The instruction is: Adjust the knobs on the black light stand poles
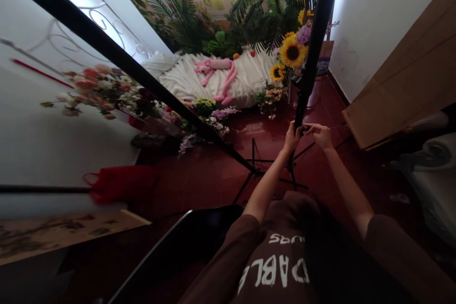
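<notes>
A black stand pole rises on the right of the head view, over its spread tripod legs. My left hand is wrapped round this pole low down. Just to its right, my right hand has its thumb and fingers pinched at a small dark knob on the side of the pole. Another black pole slants across the view from the upper left to its own tripod legs, close to the first stand.
White cloth holds a pink plush toy. Around it are sunflowers, palm leaves and a pink bouquet. A red bag lies left, a cardboard sheet leans right, and a dark panel stands near my body.
</notes>
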A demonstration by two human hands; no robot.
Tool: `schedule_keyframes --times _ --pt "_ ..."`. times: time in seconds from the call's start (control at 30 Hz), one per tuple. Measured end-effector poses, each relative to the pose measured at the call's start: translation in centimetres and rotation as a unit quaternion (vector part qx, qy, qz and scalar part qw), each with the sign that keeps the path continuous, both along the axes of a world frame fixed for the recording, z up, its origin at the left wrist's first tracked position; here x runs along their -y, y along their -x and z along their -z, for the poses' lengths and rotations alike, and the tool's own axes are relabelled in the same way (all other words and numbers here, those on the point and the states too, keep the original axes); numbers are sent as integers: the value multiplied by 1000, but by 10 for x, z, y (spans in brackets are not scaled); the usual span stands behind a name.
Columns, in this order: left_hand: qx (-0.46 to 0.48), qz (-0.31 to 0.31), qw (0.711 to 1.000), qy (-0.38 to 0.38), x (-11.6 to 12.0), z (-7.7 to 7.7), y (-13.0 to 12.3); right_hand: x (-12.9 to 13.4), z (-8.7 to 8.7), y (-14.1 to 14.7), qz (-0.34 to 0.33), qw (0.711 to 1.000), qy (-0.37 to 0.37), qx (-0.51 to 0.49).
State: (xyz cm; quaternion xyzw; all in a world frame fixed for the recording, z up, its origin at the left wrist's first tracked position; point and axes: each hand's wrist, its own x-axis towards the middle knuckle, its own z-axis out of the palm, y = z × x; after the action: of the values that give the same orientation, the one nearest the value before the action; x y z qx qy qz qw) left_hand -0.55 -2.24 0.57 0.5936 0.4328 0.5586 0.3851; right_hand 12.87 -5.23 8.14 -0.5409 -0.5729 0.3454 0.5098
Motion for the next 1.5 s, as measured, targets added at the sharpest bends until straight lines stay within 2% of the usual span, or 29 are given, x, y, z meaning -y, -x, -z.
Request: schedule_keyframes --times 0.07,0.17,0.23,0.3,0.37,0.47,0.57,0.7,0.83,0.97,1.07,1.17,1.3,1.4,1.5 --pt "-2 3 1000 -2 0 0 1 0 -20 9 -1 999 -47 -8" --pt "0 11 1000 0 1 -1 1 -5 -62 26 -4 985 -169 -23" --pt "0 14 1000 0 1 -1 1 -14 -90 38 -33 973 -225 28" --pt "-2 9 1000 -2 1 0 1 -25 -113 50 -48 962 -249 103" --pt "-4 3 1000 -4 0 1 1 -37 -128 60 -46 955 -245 161" --pt "-2 8 1000 -1 0 3 0 -50 -135 67 -26 952 -237 191" --pt "1 11 1000 2 -1 5 0 -59 -129 67 -3 947 -245 207" --pt "-11 23 1000 3 -3 8 1 -66 -113 62 15 946 -234 222" --pt "-30 39 999 9 -6 11 4 -58 -85 62 16 961 -198 194" --pt "-33 47 998 18 -9 17 5 -37 -51 67 -7 979 -127 162" --pt "-31 58 997 29 -11 21 6 -25 -33 70 -15 985 -96 143" --pt "-25 65 997 26 -10 22 5 -24 -26 71 -18 985 -96 141" --pt "-7 64 998 26 -8 20 3 -28 -25 65 -53 981 -102 158" --pt "-10 60 998 35 -7 18 2 -22 -21 53 -79 975 -120 169" --pt "-22 45 998 48 -6 15 2 -7 -11 33 -96 969 -147 173"
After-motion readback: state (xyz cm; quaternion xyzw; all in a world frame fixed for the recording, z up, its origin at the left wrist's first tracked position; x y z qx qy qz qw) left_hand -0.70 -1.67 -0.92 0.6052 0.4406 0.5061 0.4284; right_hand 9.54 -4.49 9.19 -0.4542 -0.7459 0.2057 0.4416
